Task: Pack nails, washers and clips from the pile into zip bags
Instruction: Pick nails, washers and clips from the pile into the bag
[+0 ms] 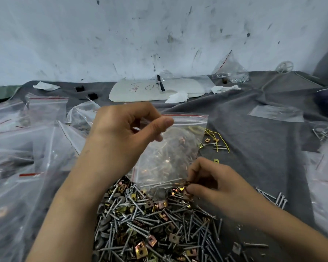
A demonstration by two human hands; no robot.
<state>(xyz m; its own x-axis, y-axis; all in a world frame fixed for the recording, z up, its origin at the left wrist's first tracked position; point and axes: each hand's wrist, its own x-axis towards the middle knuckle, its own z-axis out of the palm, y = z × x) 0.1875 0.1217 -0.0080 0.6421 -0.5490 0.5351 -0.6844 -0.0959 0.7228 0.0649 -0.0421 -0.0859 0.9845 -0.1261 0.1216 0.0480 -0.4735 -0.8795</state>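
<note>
A clear zip bag (180, 146) with a red strip along its top hangs over the pile, holding several nails and clips. My left hand (125, 129) pinches the bag's upper left edge between thumb and fingers. My right hand (210, 182) is at the bag's lower right corner and pinches a few small clips and nails just above the pile. The pile (155, 224) of grey nails, gold clips and grey washers covers the cloth in front of me.
Many zip bags (27, 148), filled and empty, lie heaped on the left. A white board (140, 91) and crumpled tissues sit at the back by the wall. Another bag of hardware (231, 72) stands back right. Loose nails (276, 199) lie on the grey cloth at right.
</note>
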